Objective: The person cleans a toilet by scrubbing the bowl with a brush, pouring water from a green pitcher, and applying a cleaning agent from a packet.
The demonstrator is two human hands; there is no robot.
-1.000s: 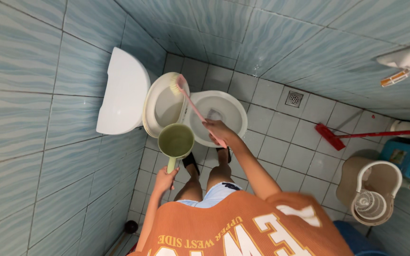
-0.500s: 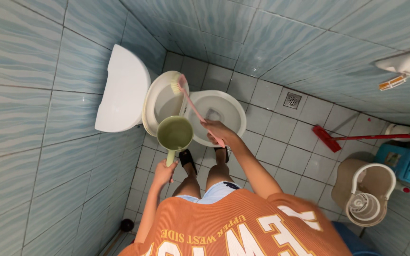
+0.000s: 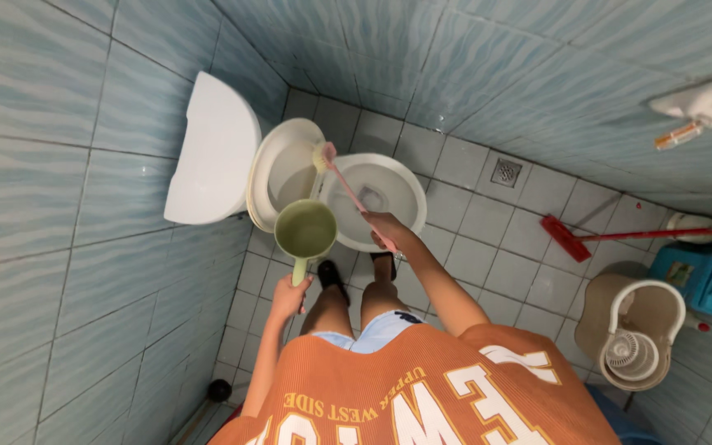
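Right hand (image 3: 382,228) grips pink toilet brush (image 3: 348,188) at toilet bowl (image 3: 389,177) rim; left hand (image 3: 290,295) grips green dipper (image 3: 306,230). Risk: dipper tilts, spills beside bowl.

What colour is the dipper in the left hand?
Pale green dipper, held by its handle in the left hand; seen in the head view.

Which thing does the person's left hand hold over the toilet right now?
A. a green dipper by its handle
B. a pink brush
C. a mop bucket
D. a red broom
A: the left hand grips the handle of the green dipper, while the right hand holds the pink brush at the toilet.
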